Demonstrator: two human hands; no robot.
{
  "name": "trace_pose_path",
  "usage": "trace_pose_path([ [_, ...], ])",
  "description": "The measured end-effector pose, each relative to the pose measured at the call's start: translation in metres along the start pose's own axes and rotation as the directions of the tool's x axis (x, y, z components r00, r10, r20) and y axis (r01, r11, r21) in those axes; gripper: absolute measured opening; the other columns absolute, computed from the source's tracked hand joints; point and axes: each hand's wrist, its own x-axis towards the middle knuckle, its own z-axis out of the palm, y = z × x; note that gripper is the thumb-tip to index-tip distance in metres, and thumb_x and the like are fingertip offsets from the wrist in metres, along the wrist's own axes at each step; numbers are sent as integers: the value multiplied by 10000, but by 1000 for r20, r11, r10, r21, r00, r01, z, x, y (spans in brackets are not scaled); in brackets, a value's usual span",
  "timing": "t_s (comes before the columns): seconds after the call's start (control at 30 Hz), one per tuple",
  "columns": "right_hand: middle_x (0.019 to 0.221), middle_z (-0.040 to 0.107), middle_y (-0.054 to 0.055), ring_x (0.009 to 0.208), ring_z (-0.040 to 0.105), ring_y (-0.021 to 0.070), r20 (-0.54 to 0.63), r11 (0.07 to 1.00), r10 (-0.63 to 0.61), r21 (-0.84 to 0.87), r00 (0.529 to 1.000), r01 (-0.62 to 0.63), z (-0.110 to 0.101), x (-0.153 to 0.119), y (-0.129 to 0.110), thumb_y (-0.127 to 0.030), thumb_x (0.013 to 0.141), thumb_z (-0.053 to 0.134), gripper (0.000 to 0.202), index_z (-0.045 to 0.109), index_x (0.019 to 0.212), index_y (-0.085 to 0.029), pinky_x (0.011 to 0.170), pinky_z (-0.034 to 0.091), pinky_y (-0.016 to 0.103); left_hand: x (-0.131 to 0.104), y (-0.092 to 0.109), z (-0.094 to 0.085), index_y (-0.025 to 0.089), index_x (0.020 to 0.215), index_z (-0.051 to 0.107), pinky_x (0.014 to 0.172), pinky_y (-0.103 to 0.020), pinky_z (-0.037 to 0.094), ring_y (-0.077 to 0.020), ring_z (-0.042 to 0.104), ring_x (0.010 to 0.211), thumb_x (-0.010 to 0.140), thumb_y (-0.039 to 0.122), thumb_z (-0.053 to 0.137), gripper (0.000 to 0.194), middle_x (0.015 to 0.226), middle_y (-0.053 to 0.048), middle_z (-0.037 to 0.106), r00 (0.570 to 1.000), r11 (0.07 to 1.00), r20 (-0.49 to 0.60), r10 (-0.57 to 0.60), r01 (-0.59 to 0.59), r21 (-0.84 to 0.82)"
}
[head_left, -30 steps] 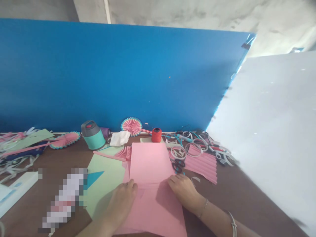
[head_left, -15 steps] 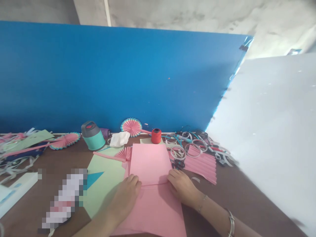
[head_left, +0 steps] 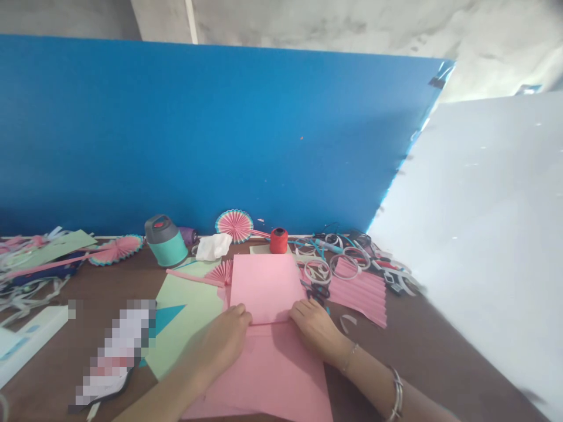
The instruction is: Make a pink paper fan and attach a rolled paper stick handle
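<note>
A square of pink paper (head_left: 264,286) lies flat in front of me, on top of larger pink sheets (head_left: 281,381). My left hand (head_left: 223,339) holds its near left corner with the fingers curled and pressed together. At the near right corner, my right hand (head_left: 317,328) grips the same paper, fingers bent over the edge. A narrow strip at the paper's near edge shows between both hands. The thumbs are largely hidden from view.
Pale green sheets (head_left: 191,313) lie left, near a blurred-out object (head_left: 114,357). Behind are a teal flask (head_left: 167,246), a red thread spool (head_left: 278,241) and a pleated paper fan (head_left: 234,226). Cables (head_left: 347,264) and pleated pink paper (head_left: 360,296) sit right, before a blue partition (head_left: 220,135).
The pink square has shifted slightly toward me and to the left. My right hand has moved a little left along with its edge; the left hand has barely moved.
</note>
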Motion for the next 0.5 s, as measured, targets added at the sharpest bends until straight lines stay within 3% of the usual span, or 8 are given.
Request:
trace_pose_path([
  [0.2, 858, 636, 47, 849, 557, 174, 33, 985, 100, 137, 994, -103, -6, 7, 2, -115, 880, 433, 181, 599, 823, -159, 741, 289, 293, 10, -1, -4, 191, 787, 607, 706, -272, 390, -178, 590, 823, 822, 132, 377, 241, 848, -38, 649, 990, 984, -15, -139, 136, -118],
  [0.5, 833, 659, 46, 837, 573, 168, 123, 964, 167, 187, 978, -188, -14, 21, 4, -129, 851, 452, 173, 605, 774, -149, 733, 277, 283, 17, 3, -17, 195, 796, 588, 648, -255, 375, -172, 595, 814, 781, 88, 399, 218, 874, -34, 657, 989, 984, 23, -143, 145, -106],
])
